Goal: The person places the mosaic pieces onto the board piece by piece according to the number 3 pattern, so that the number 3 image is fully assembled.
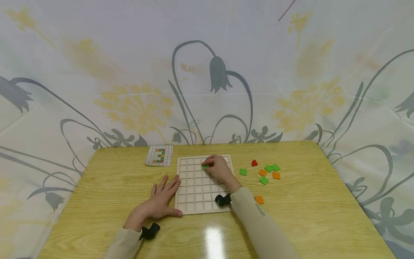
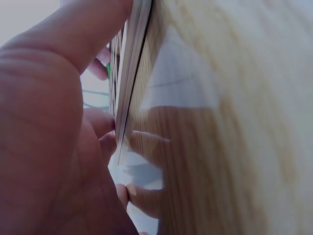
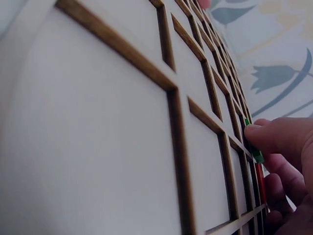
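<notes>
A pale wooden grid board (image 1: 191, 196) lies on the table. My right hand (image 1: 221, 171) is over its far part, with thumb and fingertips pinching a green square tile (image 1: 205, 167). In the right wrist view this green tile (image 3: 255, 152) is tilted at the grid, the thumb on its face. Right beside it a red piece (image 3: 261, 182) sits in the board, partly covered by the fingers. My left hand (image 1: 158, 203) rests at the board's left side, fingers spread. Its fingertips and thumb touch the edge, and in the left wrist view the thumb (image 2: 73, 34) lies along the board's side.
A printed card (image 1: 159, 155) with a coloured grid pattern lies behind the board's left corner. To the right are several loose tiles: green (image 1: 243, 172), orange (image 1: 263, 172) and a red quarter-round (image 1: 254, 163). Another orange tile (image 1: 259, 199) lies beside the right sleeve. A flowered backdrop (image 1: 145, 72) stands behind the table.
</notes>
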`<action>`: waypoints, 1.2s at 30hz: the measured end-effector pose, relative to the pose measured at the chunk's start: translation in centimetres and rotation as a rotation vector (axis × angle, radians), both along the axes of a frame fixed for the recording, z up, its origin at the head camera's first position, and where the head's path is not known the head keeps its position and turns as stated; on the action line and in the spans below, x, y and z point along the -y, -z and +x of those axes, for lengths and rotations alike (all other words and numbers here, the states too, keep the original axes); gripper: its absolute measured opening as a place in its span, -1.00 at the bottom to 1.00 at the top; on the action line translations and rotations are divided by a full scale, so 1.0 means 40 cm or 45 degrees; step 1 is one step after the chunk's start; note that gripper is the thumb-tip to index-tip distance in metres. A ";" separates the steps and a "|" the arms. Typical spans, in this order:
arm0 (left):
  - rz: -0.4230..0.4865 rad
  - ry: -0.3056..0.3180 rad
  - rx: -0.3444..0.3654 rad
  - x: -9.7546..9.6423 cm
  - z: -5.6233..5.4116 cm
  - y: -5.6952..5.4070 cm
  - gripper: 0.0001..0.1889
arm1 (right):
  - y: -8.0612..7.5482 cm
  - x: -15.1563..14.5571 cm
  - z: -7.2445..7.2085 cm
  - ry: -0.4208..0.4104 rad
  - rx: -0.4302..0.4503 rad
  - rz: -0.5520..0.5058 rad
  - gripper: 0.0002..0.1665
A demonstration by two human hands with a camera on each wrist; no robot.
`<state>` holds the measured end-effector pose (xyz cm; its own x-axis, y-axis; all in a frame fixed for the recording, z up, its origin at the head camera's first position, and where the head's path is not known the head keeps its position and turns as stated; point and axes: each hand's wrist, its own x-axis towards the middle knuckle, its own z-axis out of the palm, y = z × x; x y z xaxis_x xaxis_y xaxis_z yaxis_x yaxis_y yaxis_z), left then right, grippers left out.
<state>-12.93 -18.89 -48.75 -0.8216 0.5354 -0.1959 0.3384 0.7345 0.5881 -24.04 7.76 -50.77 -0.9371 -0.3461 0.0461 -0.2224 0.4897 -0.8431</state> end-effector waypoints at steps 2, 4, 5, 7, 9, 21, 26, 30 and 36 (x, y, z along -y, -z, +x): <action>-0.002 0.000 0.001 0.000 0.000 0.001 0.15 | 0.003 0.001 0.000 0.009 -0.001 0.003 -0.82; -0.005 0.000 0.005 0.000 -0.001 0.002 0.15 | 0.002 0.002 0.001 0.011 -0.008 0.006 -0.83; -0.002 -0.001 0.006 0.001 -0.001 0.002 0.15 | 0.002 0.002 0.001 0.010 -0.012 0.008 -0.83; 0.000 0.000 0.004 0.001 -0.002 0.001 0.15 | -0.001 0.002 0.002 0.007 -0.014 0.009 -0.83; -0.002 0.001 0.002 0.002 -0.003 0.002 0.15 | -0.005 0.002 0.004 -0.001 -0.023 0.008 -0.82; 0.009 0.005 0.014 0.004 -0.001 0.004 0.14 | -0.006 -0.004 0.002 -0.012 -0.011 -0.003 -0.72; 0.007 0.001 0.023 0.004 -0.002 0.000 0.14 | -0.008 -0.009 0.003 0.033 0.045 -0.055 -0.65; -0.006 -0.002 0.018 0.005 -0.002 0.000 0.14 | -0.010 -0.013 0.002 0.062 0.053 -0.076 -0.65; 0.007 0.005 0.018 0.003 0.000 0.000 0.14 | -0.010 -0.028 -0.006 0.110 0.051 -0.152 -0.65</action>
<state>-12.95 -19.00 -48.74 -0.8166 0.5399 -0.2042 0.3333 0.7298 0.5969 -24.26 8.88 -50.38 -0.9651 -0.2582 0.0440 -0.1486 0.4012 -0.9039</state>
